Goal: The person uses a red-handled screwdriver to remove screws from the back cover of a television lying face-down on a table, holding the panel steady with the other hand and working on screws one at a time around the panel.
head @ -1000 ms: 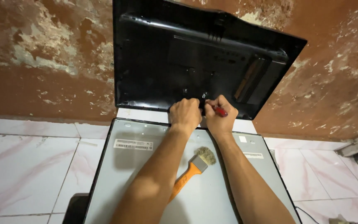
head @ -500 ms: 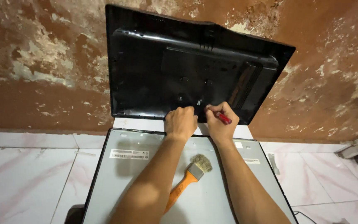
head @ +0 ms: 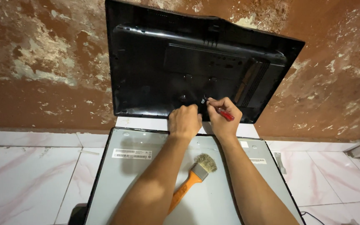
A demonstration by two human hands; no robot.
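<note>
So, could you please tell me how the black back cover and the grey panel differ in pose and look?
The black back cover leans upright against the wall; the grey panel lies flat on the tiled floor. The cover is dark, moulded plastic with ridges and vents; the panel is pale, smooth metal with labels and carries a paintbrush. Both are rectangular and of similar size.

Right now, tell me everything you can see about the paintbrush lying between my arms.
The paintbrush lies flat on the pale grey metal back of the panel, between the two forearms. It has an orange handle that looks like plastic or painted wood, a silvery metal ferrule and a short tuft of greyish-tan, slightly frayed bristles. It lies at a slant, bristles pointing up and right towards the wall, handle running down and left, its end passing under the left forearm. Neither hand holds it.
</note>
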